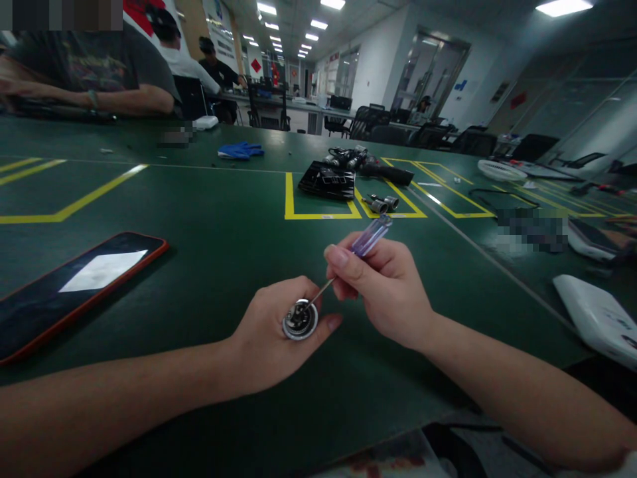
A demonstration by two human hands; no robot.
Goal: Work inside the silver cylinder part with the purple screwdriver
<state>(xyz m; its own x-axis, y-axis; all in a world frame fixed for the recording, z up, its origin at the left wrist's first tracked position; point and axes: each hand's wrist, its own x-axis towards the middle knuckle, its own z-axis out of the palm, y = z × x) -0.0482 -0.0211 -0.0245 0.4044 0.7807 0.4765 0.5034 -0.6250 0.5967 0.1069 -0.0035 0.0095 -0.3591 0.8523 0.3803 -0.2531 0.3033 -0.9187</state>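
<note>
A round metal connector [300, 320] with a dark inside faces up in my left hand [271, 332], whose fingers wrap round it. My right hand [383, 285] pinches a screwdriver [371, 237] with a clear purple handle. Its thin shaft slants down to the left, and the tip reaches the open face of the connector; whether it sits on a screw I cannot tell. Beyond my hands, a few similar metal connector parts [382, 203] lie inside a yellow taped box on the green table [209, 265].
A phone with a red edge [84, 285] lies at left. Farther back are a black plastic bag [327, 180], a pile of dark metal connectors [348, 157] and a blue glove [241, 151]. A white device [600, 318] lies at right. A person [99, 73] sits across the table.
</note>
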